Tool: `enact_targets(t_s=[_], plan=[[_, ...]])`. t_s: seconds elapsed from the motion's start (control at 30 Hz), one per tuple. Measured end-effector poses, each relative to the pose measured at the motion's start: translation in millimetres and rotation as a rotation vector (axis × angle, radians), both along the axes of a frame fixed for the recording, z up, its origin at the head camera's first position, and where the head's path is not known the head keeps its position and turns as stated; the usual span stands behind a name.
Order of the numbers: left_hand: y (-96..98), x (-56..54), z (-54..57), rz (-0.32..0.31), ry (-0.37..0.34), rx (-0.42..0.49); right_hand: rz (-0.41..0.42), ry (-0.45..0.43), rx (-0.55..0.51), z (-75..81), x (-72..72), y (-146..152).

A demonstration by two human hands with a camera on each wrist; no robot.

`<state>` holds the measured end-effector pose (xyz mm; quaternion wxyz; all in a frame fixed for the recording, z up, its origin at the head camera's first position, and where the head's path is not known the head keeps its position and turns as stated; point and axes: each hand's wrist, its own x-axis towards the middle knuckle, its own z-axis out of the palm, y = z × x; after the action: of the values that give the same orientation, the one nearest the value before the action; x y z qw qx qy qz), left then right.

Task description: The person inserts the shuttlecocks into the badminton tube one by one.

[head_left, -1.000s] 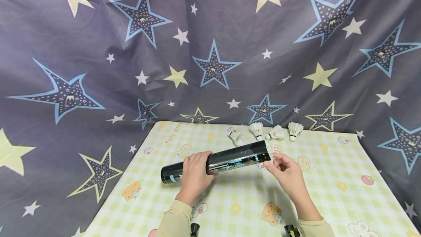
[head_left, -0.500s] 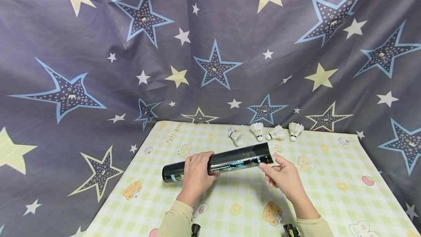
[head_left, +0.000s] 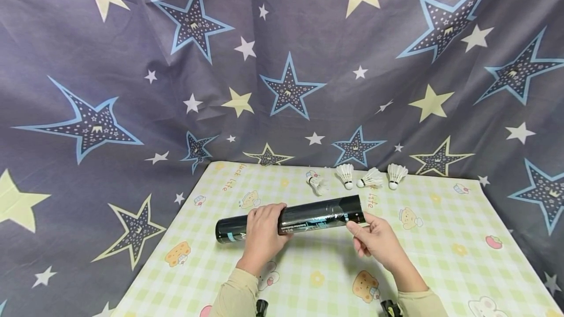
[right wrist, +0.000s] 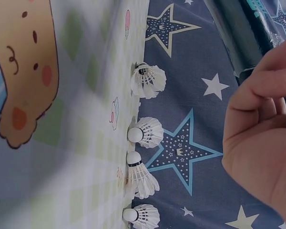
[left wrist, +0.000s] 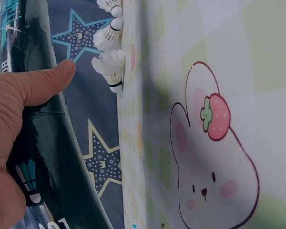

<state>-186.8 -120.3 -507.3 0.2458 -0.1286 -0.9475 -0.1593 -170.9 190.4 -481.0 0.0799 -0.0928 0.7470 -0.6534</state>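
A long black shuttlecock tube with blue and white print is held above the table, lying nearly level with its right end slightly higher. My left hand grips it around the middle; in the left wrist view the thumb lies along its dark wall. At the tube's right end, my right hand pinches the lower rim between thumb and forefinger. The right wrist view shows its curled fingers beside the tube end. What is inside the tube is hidden.
Several white feather shuttlecocks, among them an upright one and a tipped one, lie along the back of the table. A green checked cloth with cartoon prints covers the table. Behind hangs a dark star-patterned curtain.
The tube's right end has dipped a little. My right hand has shifted slightly left and down, its thumb now over the tube's rim. My left hand keeps its grip.
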Motion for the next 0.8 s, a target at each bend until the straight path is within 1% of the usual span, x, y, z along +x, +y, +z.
enact_targets(t_s=[0.1, 0.23, 0.47, 0.6, 0.7, 0.8], plan=[[0.0, 0.5, -0.3, -0.002, -0.012, 0.001, 0.050, 0.010, 0.008, -2.3, -0.9, 0.9], [0.1, 1.4, -0.6, -0.004, -0.021, -0.005, 0.121, -0.016, 0.016, -5.1, -2.0, 3.4], [-1.4, 0.1, -3.3, -0.015, 0.007, -0.039, 0.314, -0.082, 0.033, -11.5, -7.0, 13.8], [-2.7, -0.4, -4.8, -0.024, 0.030, -0.062, 0.424, -0.094, 0.034, -15.4, -10.6, 18.8], [-3.5, -0.2, -5.4, -0.024, 0.035, -0.081, 0.470, -0.091, 0.028, -18.0, -12.7, 21.4], [-4.5, 0.2, -7.0, -0.019, 0.029, -0.103, 0.466, -0.084, 0.034, -18.5, -13.5, 25.3]])
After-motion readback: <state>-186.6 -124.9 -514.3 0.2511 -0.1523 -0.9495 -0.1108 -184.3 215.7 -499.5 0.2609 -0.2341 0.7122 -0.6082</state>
